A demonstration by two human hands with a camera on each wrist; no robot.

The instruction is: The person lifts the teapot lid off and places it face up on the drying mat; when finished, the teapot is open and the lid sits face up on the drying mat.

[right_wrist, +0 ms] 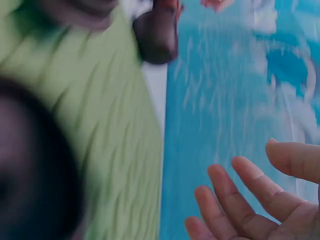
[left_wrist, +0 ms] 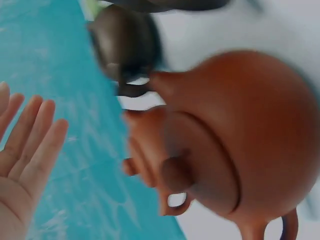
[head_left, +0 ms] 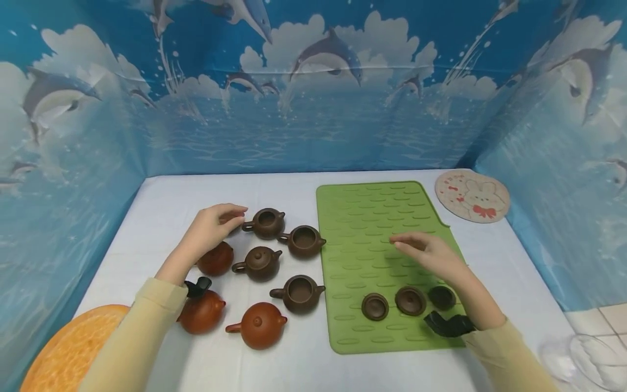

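My left hand (head_left: 215, 226) hovers beside the handle of a lidless dark brown teapot (head_left: 268, 224) at the back left, holding nothing. In the left wrist view its fingers (left_wrist: 30, 140) are stretched out. Partly under this hand and wrist lie two reddish teapots (head_left: 215, 259), one behind the other. My right hand (head_left: 428, 253), also holding nothing, hangs over the green mat (head_left: 367, 218) with relaxed fingers. Three dark brown teapot lids (head_left: 410, 301) rest near the mat's front edge. Two more lidless teapots (head_left: 303, 241) stand along the mat's left side.
A lidded dark brown teapot (head_left: 258, 265) and a lidded orange-red teapot (head_left: 262, 326) stand among the others. At the back right lies a rabbit-print round mat (head_left: 472, 196). An orange round mat (head_left: 73, 348) is at front left, a clear container (head_left: 588, 356) at front right.
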